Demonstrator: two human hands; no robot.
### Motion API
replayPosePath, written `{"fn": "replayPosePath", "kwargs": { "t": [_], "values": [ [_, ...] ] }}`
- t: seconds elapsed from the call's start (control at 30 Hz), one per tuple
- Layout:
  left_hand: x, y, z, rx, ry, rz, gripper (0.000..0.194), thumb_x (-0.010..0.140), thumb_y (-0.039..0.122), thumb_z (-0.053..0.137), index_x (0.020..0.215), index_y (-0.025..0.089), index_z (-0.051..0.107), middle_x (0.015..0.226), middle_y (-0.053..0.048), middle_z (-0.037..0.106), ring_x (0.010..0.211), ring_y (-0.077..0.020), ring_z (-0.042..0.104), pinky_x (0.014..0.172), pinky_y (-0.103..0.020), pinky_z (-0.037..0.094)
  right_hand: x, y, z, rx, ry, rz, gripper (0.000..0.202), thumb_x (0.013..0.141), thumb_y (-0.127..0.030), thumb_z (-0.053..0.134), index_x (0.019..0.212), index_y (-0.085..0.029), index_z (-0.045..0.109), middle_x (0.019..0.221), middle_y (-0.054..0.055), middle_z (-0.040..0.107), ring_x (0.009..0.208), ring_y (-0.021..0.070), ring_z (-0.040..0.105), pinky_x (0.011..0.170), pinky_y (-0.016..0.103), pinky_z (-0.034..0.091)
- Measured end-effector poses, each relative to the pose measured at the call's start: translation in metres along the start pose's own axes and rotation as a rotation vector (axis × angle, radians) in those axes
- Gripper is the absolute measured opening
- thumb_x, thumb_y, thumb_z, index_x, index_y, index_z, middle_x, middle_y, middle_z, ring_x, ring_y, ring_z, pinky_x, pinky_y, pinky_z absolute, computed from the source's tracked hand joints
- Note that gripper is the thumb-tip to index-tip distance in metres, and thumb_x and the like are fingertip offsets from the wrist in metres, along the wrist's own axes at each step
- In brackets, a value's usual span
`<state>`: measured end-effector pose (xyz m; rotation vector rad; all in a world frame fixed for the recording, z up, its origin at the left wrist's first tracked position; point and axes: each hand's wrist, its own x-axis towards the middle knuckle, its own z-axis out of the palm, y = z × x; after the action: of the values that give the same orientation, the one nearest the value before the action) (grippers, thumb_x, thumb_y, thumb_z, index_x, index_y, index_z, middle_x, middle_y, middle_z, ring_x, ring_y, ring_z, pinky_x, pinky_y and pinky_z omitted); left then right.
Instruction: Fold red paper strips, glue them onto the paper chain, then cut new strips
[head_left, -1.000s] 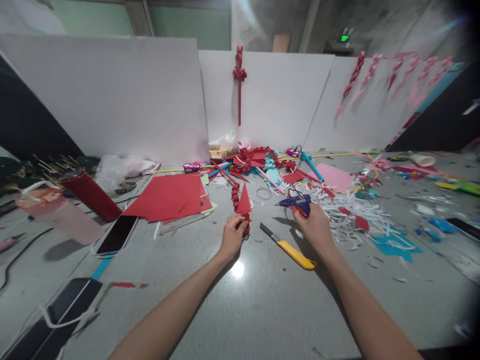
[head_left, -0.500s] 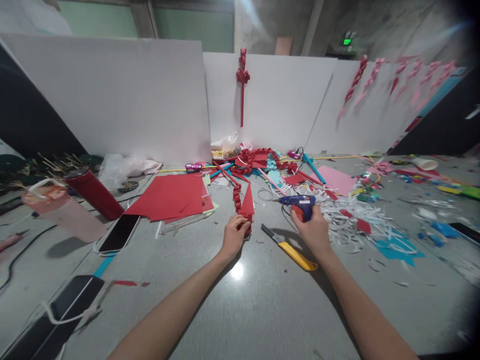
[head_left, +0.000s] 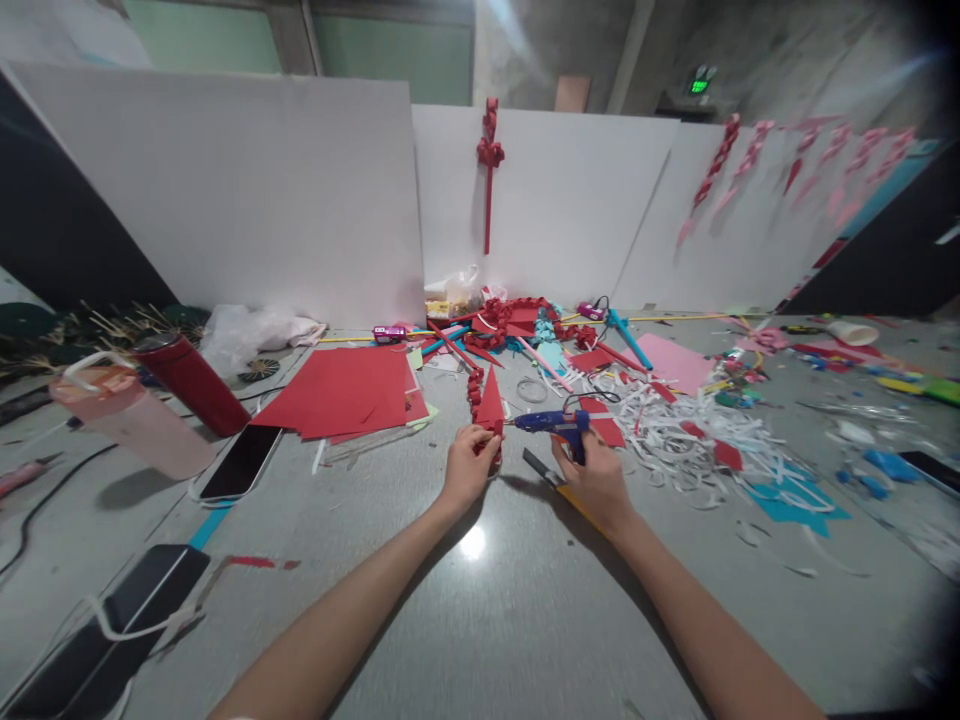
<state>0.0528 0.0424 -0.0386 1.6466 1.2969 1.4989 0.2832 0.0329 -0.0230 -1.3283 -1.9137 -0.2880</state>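
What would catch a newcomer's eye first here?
Probably the blue glue gun in the right hand, its tip close to the red paper piece in the left hand. Next, the red sheets left of the hands and the red ornament hanging against the white board.

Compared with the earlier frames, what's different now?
The right hand has carried the blue glue gun leftward, its nozzle now close to the pointed red paper; that arm now partly hides the yellow cutter. The left hand stayed put, holding red paper.

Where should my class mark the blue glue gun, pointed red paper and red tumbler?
Blue glue gun (head_left: 553,422), head view: side of its body.
Pointed red paper (head_left: 491,403), head view: middle of its face.
Red tumbler (head_left: 195,388), head view: side wall.
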Motion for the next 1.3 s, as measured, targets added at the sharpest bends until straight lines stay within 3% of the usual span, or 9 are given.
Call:
{"fn": "replayPosePath", "kwargs": {
  "t": [0.17,0.5,1.1,1.3],
  "values": [
    [0.0,0.003,0.0,0.028,-0.002,0.015,0.016,0.092,0.023,0.065,0.082,0.021,0.077,0.092,-0.008,0.071,0.098,-0.0243,0.062,0.092,-0.04,0.046,-0.001,-0.002,0.005,0.017,0.019,-0.048,0.036,0.103,-0.038,0.054,0.127,-0.013,0.065,0.112,0.021,0.071,0.098,0.0317,0.072,0.082,0.041,0.06],
    [-0.002,0.002,0.003,0.033,0.009,0.027,0.015,0.091,0.024,0.066,0.079,0.022,0.074,0.09,-0.007,0.07,0.096,-0.0245,0.061,0.089,-0.04,0.046,-0.004,0.002,0.013,-0.004,0.061,-0.075,0.035,0.106,-0.039,0.05,0.128,-0.013,0.061,0.119,0.022,0.072,0.104,0.0319,0.073,0.087,0.045,0.062],
    [-0.002,0.001,0.003,0.042,0.008,0.047,0.015,0.092,0.025,0.066,0.078,0.022,0.073,0.09,-0.007,0.07,0.095,-0.024,0.061,0.09,-0.04,0.045,-0.005,0.002,0.011,0.054,0.056,-0.078,0.034,0.104,-0.032,0.05,0.131,-0.014,0.061,0.124,0.021,0.072,0.111,0.0324,0.072,0.094,0.047,0.06],
    [-0.001,0.001,0.001,0.028,0.006,0.025,0.014,0.091,0.025,0.067,0.079,0.022,0.074,0.09,-0.007,0.071,0.098,-0.0247,0.062,0.093,-0.04,0.046,-0.005,0.008,0.008,0.068,0.048,-0.064,0.031,0.104,-0.033,0.05,0.127,-0.015,0.061,0.12,0.02,0.072,0.109,0.0322,0.071,0.089,0.045,0.06]
  ]
}}
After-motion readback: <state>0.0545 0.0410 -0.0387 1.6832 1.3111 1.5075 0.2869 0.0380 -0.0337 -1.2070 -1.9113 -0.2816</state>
